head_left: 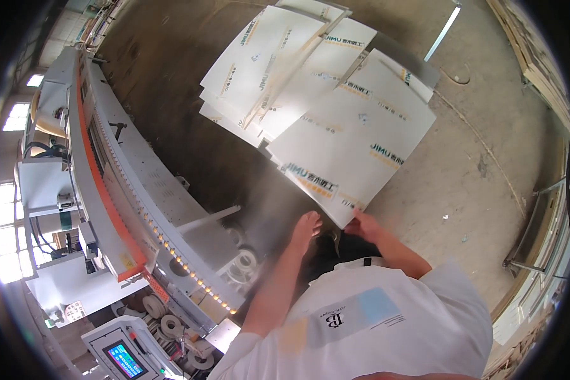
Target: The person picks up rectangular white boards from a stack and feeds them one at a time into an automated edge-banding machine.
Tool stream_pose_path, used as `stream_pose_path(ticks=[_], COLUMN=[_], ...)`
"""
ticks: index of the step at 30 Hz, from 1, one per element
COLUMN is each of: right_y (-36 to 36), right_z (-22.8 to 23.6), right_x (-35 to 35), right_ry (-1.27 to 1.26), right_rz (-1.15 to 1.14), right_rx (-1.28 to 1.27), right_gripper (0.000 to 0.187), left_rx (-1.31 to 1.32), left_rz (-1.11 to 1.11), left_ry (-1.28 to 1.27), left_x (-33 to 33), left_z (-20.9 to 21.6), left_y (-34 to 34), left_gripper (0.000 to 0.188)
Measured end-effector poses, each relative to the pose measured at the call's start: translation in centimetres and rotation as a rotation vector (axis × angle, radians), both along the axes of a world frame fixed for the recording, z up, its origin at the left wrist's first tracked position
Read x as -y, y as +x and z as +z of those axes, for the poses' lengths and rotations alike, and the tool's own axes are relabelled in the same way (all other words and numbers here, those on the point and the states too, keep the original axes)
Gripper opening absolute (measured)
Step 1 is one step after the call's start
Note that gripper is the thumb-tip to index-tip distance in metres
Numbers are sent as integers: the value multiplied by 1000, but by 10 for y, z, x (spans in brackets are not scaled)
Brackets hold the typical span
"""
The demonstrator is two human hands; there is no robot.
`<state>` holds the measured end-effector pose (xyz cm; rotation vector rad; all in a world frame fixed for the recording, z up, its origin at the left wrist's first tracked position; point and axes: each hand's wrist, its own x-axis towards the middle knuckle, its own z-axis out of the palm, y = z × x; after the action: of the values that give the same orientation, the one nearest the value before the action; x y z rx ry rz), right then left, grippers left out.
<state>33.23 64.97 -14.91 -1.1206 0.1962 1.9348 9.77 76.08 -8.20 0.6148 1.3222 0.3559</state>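
A white board (361, 126) with printed film lies on top of a stack, its near corner pointing toward me. My right hand (364, 227) is at that corner, fingers closed on the board's edge and partly hidden by it. Beside the board's left edge is my left hand (307, 229), its fingers loosely bent and apart, with nothing visible in them. Whether it touches the edge I cannot tell.
More white boards (266, 63) lie overlapping behind. Along my left runs a long grey machine (139, 171) with an orange strip and a row of rollers. A control panel (123, 358) with a lit screen and several tape rolls (171, 326) sit lower left. Stacked panels (538, 69) stand right.
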Motion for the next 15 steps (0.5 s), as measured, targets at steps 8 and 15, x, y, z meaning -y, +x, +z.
stream_pose_path(ticks=[8,15], right_y=[29,138], right_z=[37,-9], right_x=[-6,-2], right_ry=[-165,-353], right_rz=[135,-197], right_rx=[119,308], right_gripper=[50,53], left_rx=[-50,-761], left_rz=[230,-94], left_ry=[-46,229], left_x=[14,70], left_z=[21,29], left_y=[17,-42], left_gripper=[38,43])
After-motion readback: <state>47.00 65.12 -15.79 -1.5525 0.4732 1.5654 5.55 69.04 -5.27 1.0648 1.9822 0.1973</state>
